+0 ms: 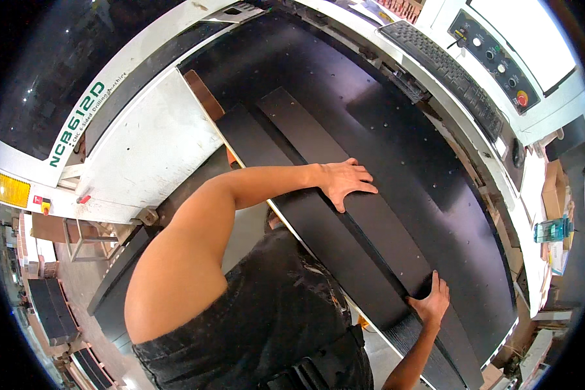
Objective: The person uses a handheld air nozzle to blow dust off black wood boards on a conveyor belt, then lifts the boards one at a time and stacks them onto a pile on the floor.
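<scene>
Two long, narrow black panels lie side by side on a large black machine table, with a dark gap between them. My left hand (344, 183) spans the farther panel (380, 234) near its middle, thumb at the near edge and fingers spread toward the far edge. Closer to the panel's right end, my right hand (431, 300) grips across its width, thumb on the near side and fingers over the far side. The nearer panel (325, 260) rests between that panel and my body, partly under my left forearm.
The black tabletop (396, 149) stretches beyond the panels. A white machine housing (156, 143) stands at the left. Along the far right are a keyboard (442, 68), a control panel with a red button (522, 99), a mouse (518, 153) and a teal transparent container (551, 230).
</scene>
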Available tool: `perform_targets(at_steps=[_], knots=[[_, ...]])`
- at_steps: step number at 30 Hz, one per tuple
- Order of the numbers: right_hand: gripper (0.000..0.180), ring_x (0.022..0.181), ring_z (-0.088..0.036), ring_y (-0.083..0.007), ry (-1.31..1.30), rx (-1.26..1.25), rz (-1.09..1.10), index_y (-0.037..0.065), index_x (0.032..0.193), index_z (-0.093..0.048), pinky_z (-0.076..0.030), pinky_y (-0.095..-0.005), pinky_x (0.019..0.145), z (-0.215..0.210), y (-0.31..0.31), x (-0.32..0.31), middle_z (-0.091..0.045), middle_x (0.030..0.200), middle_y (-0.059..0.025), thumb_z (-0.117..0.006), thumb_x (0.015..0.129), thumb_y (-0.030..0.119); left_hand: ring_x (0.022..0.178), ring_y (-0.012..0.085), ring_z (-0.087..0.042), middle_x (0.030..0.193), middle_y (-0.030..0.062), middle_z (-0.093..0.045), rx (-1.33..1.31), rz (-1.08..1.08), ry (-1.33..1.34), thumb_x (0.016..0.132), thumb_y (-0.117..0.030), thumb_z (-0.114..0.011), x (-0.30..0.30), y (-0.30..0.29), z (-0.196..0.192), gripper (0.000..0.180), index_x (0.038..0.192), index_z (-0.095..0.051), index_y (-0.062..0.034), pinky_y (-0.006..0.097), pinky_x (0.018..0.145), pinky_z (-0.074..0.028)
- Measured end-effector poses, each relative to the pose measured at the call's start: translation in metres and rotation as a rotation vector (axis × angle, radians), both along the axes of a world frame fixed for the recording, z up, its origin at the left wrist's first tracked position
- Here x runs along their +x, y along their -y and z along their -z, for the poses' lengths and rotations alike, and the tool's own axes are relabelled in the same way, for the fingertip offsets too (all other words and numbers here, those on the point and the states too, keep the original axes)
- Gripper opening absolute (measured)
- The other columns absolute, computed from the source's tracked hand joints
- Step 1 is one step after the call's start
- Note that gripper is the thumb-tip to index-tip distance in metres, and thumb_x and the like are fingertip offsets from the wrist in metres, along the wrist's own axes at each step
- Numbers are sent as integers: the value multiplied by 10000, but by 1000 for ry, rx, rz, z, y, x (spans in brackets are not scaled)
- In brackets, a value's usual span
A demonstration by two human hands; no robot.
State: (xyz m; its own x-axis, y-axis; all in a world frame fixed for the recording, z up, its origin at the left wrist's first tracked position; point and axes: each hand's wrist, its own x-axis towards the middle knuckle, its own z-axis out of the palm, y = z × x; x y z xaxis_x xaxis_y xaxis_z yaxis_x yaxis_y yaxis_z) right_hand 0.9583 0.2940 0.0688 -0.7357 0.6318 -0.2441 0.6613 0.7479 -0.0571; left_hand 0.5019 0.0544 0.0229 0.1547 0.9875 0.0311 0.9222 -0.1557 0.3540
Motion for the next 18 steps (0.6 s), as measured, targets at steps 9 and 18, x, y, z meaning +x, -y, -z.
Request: perform_targets(at_steps=[9, 18], knots=[[1119, 1501, -442, -421, -425, -63, 84, 41, 1585, -489, -329, -517, 1255, -1, 2, 30, -498, 1608, -233, -957, 649, 436, 1454, 380, -472, 1563, 190, -506, 61, -11, 34, 691, -595, -891, 15, 40, -33, 1111, 1608, -460, -139, 577, 1210, -324], [669, 1234, -644, -319, -853, 575, 1193, -17, 1447, -612, -493, -449, 1085, 66, 132, 91, -676, 1370, -186, -802, 977, 420, 1489, 416, -423, 1608, 215, -429, -166, -57, -103, 709, -585, -922, -26, 163, -30, 1114, 1634, -427, -209, 633, 1228, -271]])
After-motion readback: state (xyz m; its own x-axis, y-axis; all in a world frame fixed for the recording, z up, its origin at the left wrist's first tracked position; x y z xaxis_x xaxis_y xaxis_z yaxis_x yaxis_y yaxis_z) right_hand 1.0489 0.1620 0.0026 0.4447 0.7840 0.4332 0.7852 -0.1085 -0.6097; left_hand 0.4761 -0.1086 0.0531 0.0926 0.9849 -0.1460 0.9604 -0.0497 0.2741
